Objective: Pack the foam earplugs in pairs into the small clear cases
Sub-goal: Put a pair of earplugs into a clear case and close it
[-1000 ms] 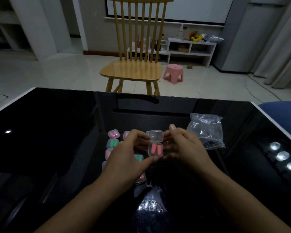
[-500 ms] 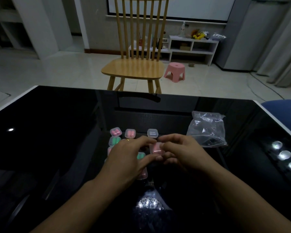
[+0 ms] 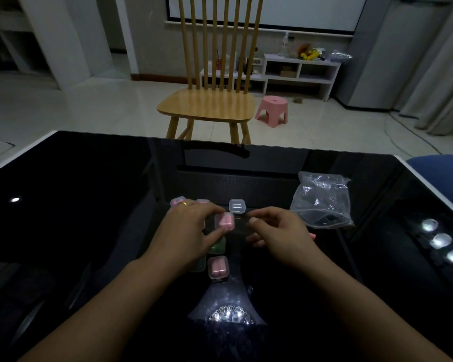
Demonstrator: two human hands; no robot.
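Black glass table (image 3: 89, 205) carries a crumpled clear plastic bag (image 3: 322, 202) toward its right edge. Left hand (image 3: 186, 233) pinches a closed clear case (image 3: 224, 222) with pink earplugs inside. Right hand (image 3: 277, 231) sits beside it, fingers loosely curled, holding nothing. Empty case (image 3: 237, 205) lies just beyond; another pink-filled case (image 3: 218, 267) lies nearer.

Over a glossy black glass table (image 3: 76, 205), the left hand (image 3: 186, 231) pinches a small clear plastic case holding pink foam earplugs (image 3: 225, 222) between thumb and fingertips. The right hand (image 3: 277, 231) hangs just beside it, fingers curled, apart from the case. An empty closed clear case (image 3: 237, 205) lies just beyond. Nearer the person sits another clear case with pink earplugs (image 3: 218, 267). A crumpled clear plastic bag (image 3: 322, 202) lies right of the hands. A wooden spindle-back chair (image 3: 209, 105) stands beyond the table.
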